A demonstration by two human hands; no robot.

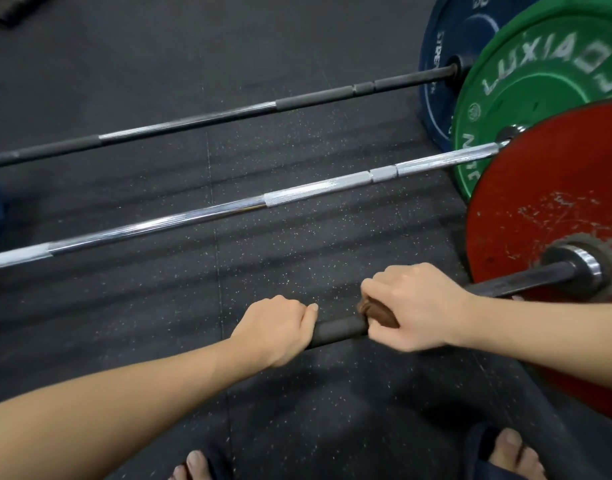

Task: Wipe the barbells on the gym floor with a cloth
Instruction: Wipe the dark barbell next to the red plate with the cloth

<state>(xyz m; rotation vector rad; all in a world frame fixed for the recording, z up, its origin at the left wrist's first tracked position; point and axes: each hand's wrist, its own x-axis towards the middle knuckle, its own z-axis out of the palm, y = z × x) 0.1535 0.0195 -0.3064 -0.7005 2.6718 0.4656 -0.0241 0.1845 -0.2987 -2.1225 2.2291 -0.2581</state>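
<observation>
Floor (152,306): black rubber gym matting flecked with pale specks, which are denser in the near and middle ground and sparser toward the top of the view. One tile seam (215,237) runs roughly straight away from the viewer, left of centre. Soft parallel bands of shadow cross the matting at a slant. Lighting is dim and diffuse. A dark, blurred object (10,13) lies on the floor at the top-left corner — kind not determinable.

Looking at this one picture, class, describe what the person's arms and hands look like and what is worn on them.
No sleeves, gloves, watch, bands or rings show. The left hand, the right hand and both forearms are bare up to the picture's edge.
</observation>
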